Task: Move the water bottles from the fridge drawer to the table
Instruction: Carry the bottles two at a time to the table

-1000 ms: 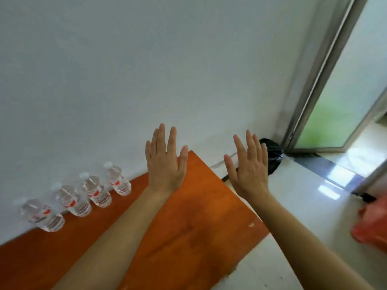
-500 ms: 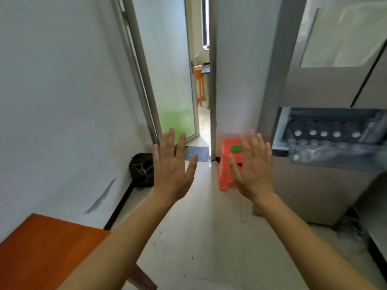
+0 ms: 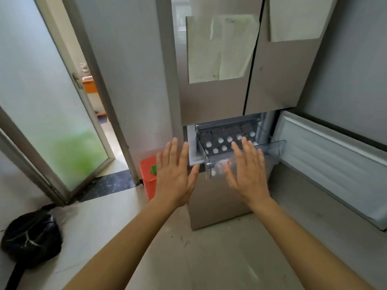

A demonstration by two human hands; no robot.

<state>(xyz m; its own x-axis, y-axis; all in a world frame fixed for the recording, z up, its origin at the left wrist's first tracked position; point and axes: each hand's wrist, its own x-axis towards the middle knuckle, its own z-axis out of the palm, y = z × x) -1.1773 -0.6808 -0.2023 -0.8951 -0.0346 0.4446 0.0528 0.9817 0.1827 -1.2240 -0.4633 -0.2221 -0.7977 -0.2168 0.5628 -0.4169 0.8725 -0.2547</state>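
I am turning from the worktop with its four bottles to the open fridge drawer (image 3: pixel 274 150); many water bottles (image 3: pixel 229 139) are standing inside, just beyond my left hand (image 3: pixel 176 178) and right hand (image 3: pixel 249 176), fingers (image 3: pixel 173 150) wide, empty.

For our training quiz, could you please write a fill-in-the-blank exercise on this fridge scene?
1. The left hand and right hand both hold ____.
2. The fridge drawer is ____, not shut.
3. The water bottles inside have ____ caps.
Missing words: nothing; open; white.
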